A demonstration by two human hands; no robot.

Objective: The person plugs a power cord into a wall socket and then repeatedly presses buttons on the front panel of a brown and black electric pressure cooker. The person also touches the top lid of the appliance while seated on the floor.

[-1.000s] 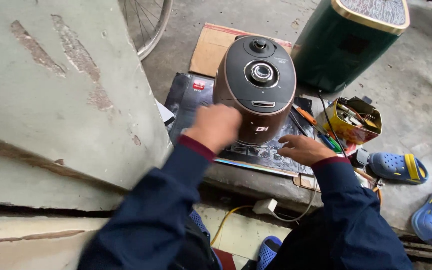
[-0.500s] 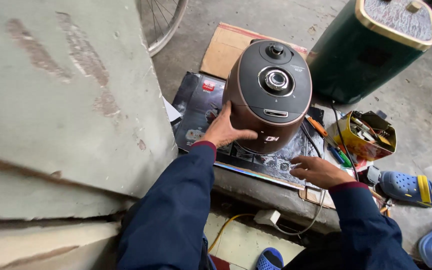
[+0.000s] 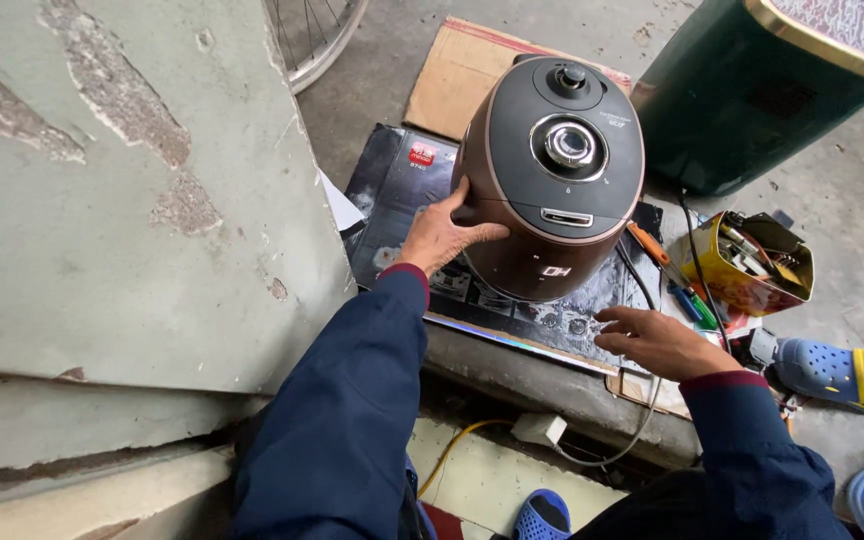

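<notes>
I'm seeing the left hand [image 3: 444, 238] flat against the left flank of the brown-and-black rice cooker [image 3: 552, 180], fingers spread and thumb hooked toward the front, bracing it rather than gripping. A second ago this hand was curled over the near side of the body; now it is sitting lower and more open, and the cooker is standing upright with its lid dial facing me. The right hand [image 3: 657, 340] is drifting off the cooker: earlier it was close under the front edge, now it is resting open, fingers loosely spread, on the dark glossy printed sheet [image 3: 402, 185] just to the cooker's lower right, not touching the appliance and holding nothing. I'm judging the cooker as settled in place, steadied by one hand only. It is sitting on that sheet, over flattened cardboard [image 3: 462, 75] on the concrete floor. Screwdrivers [image 3: 667, 265] are lying near the right hand, beside a yellow tin of tools [image 3: 747, 262]. A green bin [image 3: 752, 90] is standing behind.
</notes>
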